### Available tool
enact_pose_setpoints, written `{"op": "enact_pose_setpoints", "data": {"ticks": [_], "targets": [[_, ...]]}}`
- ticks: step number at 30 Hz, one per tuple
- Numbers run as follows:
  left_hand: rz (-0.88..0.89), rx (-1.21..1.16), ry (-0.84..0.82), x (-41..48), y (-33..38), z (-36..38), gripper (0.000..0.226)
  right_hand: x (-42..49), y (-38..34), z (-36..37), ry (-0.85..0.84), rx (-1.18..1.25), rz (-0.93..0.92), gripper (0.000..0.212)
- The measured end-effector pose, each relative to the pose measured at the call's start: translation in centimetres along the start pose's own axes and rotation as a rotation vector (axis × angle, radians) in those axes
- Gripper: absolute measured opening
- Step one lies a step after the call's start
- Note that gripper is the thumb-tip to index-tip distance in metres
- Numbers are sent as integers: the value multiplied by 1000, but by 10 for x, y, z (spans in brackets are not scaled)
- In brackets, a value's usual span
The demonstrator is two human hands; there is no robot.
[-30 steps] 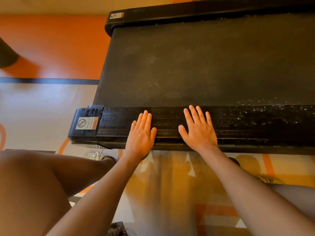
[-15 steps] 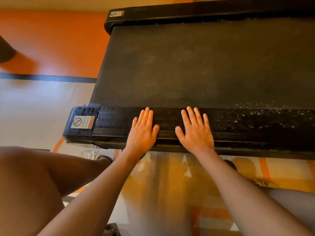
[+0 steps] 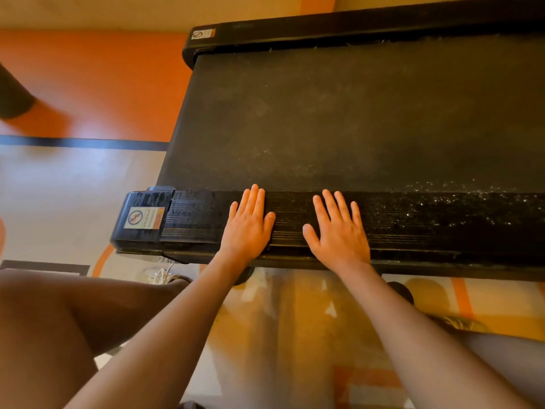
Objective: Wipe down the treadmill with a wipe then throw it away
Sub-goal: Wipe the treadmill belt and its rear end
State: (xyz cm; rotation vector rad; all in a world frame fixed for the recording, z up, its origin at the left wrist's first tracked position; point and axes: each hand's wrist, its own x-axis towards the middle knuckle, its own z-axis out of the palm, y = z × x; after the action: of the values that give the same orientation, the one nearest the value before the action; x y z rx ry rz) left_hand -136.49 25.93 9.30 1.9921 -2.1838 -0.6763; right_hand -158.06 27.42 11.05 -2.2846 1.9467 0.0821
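The treadmill (image 3: pixel 354 128) lies on the floor (image 3: pixel 73 187), its long axis running left to right. Its stickered end cap (image 3: pixel 141 216) is at the left, and the other end is cut off at the right edge. The left grip (image 3: pixel 247 225) and right grip (image 3: pixel 339 231) lie flat on its near side rail (image 3: pixel 442 222), fingers straight and spread, pointing across it; anything beneath the palms is hidden.

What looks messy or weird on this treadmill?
White specks dot the black side rail right of the right hand, and the belt looks dusty. Also odd: the left hand and right hand both lie flat on the rail, and no wipe is in view.
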Motion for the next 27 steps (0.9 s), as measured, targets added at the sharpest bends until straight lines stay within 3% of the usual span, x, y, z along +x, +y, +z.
{"op": "enact_pose_setpoints", "data": {"ticks": [6, 16, 22, 27], "targets": [[-22, -42, 59, -67, 0, 19, 65, 0, -2, 1, 3, 9, -5, 79], [-15, 50, -26, 11, 9, 0, 67, 1, 0, 1, 5, 9, -5, 82], [6, -20, 53, -42, 7, 14, 66, 1, -1, 3, 25, 14, 3, 80], [-9, -8, 24, -44, 10, 15, 66, 0, -1, 3, 21, 13, 0, 81]]}}
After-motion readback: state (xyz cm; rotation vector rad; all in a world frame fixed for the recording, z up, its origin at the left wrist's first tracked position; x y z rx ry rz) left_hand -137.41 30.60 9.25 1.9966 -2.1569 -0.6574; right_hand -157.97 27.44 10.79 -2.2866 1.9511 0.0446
